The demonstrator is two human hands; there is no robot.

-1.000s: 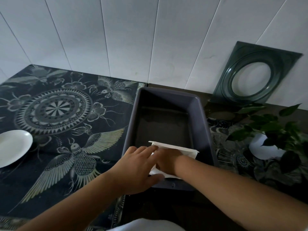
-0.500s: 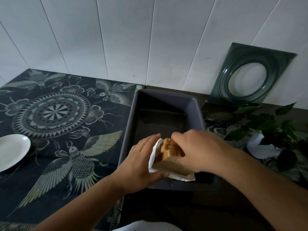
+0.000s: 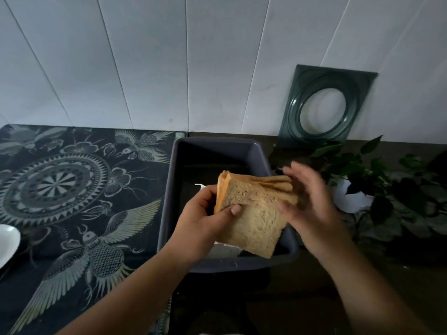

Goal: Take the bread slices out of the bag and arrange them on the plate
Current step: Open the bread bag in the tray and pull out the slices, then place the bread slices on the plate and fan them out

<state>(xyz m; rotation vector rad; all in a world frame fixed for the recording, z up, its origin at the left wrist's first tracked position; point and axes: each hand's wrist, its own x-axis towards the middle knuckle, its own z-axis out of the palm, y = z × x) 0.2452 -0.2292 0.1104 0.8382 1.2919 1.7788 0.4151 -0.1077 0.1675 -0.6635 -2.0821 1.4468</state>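
Above grey tub (image 3: 262, 151), left hand (image 3: 205, 218) grips tan bread slices (image 3: 251, 209).

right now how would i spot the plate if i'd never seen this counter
Start at the dark patterned cloth covering the left of the counter, left of the grey tub. Follow its near part to the far left edge of the view: the plate lies there, cut off by the frame. It is plain glossy white, unlike the cloth's pale drawings.

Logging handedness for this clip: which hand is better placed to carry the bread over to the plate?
Left, probably. The left hand already grips the bread slices and is nearer the plate; the blurred right hand looks open.
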